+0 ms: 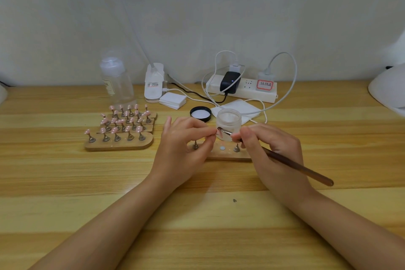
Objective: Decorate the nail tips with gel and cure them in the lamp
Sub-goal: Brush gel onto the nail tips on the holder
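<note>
We see the left hand [186,138] pinch a pink nail tip [219,131] at its two o'clock, while the right hand [271,149] grips a brush [295,165] touching it from three o'clock.

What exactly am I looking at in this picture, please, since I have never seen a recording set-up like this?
There is no machine: a head-worn camera looks down at a person's two bare hands over a wooden table. The left hand pinches a small nail tip. The right hand has a brush in its grip, bristles at the tip. Behind them stand an open jar, its black lid, wooden stands of pink tips, a clear bottle and a power strip.
</note>
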Action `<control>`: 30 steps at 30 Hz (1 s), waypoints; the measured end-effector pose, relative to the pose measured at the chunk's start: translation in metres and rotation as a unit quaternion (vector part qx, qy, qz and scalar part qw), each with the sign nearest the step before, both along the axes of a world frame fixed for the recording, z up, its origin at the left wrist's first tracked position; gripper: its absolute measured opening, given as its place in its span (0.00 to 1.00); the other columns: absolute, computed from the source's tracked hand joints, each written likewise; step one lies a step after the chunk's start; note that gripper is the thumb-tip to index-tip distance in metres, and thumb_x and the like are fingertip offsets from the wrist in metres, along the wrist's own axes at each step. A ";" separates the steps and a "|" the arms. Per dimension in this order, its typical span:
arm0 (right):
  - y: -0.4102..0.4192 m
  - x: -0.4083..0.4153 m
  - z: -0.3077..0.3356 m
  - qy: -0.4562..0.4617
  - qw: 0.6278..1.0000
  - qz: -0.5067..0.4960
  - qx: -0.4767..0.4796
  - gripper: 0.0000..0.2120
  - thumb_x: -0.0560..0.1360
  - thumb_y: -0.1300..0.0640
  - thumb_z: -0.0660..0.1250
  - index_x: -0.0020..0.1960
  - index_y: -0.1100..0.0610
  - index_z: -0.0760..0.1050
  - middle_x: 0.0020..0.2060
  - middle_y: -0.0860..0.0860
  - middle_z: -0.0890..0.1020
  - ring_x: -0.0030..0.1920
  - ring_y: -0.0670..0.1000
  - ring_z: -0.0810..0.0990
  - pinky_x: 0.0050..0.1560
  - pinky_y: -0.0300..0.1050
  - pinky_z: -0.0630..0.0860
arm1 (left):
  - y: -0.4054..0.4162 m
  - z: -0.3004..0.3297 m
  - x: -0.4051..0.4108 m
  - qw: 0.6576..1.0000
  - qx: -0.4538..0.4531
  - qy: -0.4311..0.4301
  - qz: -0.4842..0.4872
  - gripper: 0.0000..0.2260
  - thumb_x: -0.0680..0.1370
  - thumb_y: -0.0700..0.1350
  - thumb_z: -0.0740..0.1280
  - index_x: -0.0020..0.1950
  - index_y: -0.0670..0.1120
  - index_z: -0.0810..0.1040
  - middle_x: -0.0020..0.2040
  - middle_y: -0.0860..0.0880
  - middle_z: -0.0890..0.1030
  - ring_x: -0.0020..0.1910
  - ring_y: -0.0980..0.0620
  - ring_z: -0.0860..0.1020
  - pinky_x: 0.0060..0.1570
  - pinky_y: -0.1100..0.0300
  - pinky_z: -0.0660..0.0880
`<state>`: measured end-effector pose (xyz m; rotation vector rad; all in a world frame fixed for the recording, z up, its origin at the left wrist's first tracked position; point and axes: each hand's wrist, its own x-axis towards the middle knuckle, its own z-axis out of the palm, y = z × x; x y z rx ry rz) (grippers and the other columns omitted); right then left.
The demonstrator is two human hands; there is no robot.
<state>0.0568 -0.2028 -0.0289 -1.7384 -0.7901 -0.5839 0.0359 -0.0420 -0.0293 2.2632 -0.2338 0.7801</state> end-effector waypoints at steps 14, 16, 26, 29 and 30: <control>-0.007 -0.004 0.007 0.086 0.993 0.006 0.082 0.13 0.73 0.48 0.64 0.33 0.53 0.79 0.27 0.46 0.80 0.30 0.41 0.78 0.36 0.33 0.73 | 0.001 0.001 0.000 1.000 -0.018 0.004 -0.010 0.06 0.71 0.38 0.71 0.46 0.47 0.84 0.41 0.58 0.78 0.49 0.56 0.75 0.68 0.52 0.47; -0.005 -0.003 0.013 0.131 0.984 0.014 0.117 0.11 0.71 0.48 0.71 0.34 0.54 0.79 0.28 0.46 0.82 0.29 0.41 0.78 0.35 0.32 0.74 | 0.001 0.001 0.000 1.000 -0.019 0.006 -0.014 0.06 0.71 0.39 0.71 0.46 0.48 0.84 0.43 0.57 0.80 0.50 0.56 0.76 0.67 0.52 0.47; 0.005 0.007 0.021 0.255 0.948 0.058 0.184 0.15 0.66 0.47 0.68 0.34 0.59 0.71 0.26 0.54 0.82 0.21 0.46 0.74 0.26 0.34 0.72 | 0.000 0.003 -0.001 0.998 -0.053 0.008 -0.032 0.15 0.69 0.40 0.73 0.46 0.59 0.78 0.43 0.64 0.78 0.52 0.57 0.76 0.69 0.48 0.47; 0.006 0.007 0.020 0.258 0.945 0.065 0.188 0.15 0.66 0.47 0.68 0.34 0.59 0.70 0.26 0.53 0.82 0.21 0.46 0.74 0.26 0.34 0.72 | 0.000 0.003 -0.001 0.997 -0.068 0.012 -0.029 0.14 0.69 0.40 0.73 0.46 0.58 0.78 0.43 0.60 0.80 0.52 0.58 0.76 0.69 0.49 0.47; 0.006 0.007 0.020 0.259 0.945 0.067 0.188 0.15 0.66 0.47 0.68 0.34 0.59 0.70 0.26 0.53 0.82 0.21 0.46 0.74 0.26 0.34 0.72 | 0.000 0.003 -0.001 0.997 -0.071 0.012 -0.030 0.13 0.69 0.40 0.73 0.46 0.58 0.78 0.43 0.60 0.80 0.52 0.59 0.76 0.69 0.50 0.47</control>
